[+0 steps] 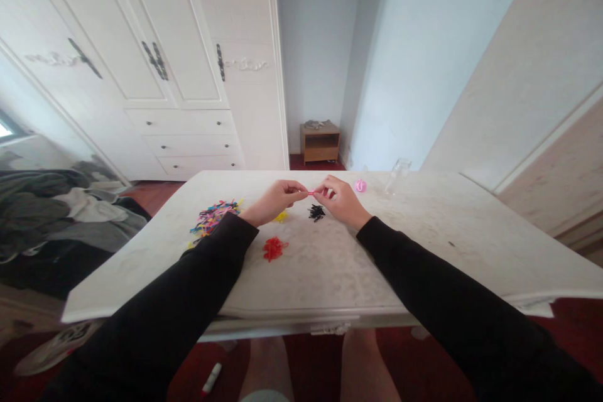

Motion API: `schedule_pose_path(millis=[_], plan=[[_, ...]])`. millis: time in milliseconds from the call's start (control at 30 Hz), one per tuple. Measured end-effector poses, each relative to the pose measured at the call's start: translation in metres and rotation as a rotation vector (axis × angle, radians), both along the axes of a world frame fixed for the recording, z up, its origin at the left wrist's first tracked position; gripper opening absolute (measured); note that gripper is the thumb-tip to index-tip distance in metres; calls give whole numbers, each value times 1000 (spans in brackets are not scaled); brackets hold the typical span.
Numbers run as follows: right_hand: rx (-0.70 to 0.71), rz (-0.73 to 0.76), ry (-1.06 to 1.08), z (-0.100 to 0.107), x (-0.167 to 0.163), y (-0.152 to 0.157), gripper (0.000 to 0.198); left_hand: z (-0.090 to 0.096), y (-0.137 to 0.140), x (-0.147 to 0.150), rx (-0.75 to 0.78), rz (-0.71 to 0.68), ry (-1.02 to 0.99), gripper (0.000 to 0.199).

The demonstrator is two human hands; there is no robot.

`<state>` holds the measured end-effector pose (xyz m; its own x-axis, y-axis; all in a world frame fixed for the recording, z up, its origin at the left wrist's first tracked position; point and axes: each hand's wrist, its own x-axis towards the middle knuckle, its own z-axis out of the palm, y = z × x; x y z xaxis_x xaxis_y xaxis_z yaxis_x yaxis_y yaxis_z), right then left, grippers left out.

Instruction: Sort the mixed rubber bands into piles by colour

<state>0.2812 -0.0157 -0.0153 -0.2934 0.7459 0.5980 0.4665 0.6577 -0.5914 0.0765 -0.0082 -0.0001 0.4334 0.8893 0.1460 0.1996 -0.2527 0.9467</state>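
Pinching small red piece (311,193) at centre of frame, with closed fingertips of left hand (279,199) and right hand (343,201). Just below: yellow pile (281,217), black pile (316,213). Lower, left of centre: red pile (274,249). Farther left: multicoloured pile (214,218). Right of centre: pink round item (360,185), then clear container (398,176). Beneath all: white table (325,276).

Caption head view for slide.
Left hand and right hand pinch a red piece above a table with a red pile, black pile and multicolour pile.

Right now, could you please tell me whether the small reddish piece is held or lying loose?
Held: the left hand and right hand pinch the small reddish piece from opposite sides.
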Motion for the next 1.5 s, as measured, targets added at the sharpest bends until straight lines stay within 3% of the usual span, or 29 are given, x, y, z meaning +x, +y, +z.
schedule_pose_path(millis=[733, 1233, 1500], plan=[[14, -10, -53, -1, 0, 3, 26, -7, 8, -1, 63, -5, 42, 34], [30, 19, -24, 6, -4, -3, 24, -1, 10, -3, 184, 14, 12, 23], [101, -168, 107, 14, 5, 2, 22, 7, 23, -23, 393, 260, 47, 13]])
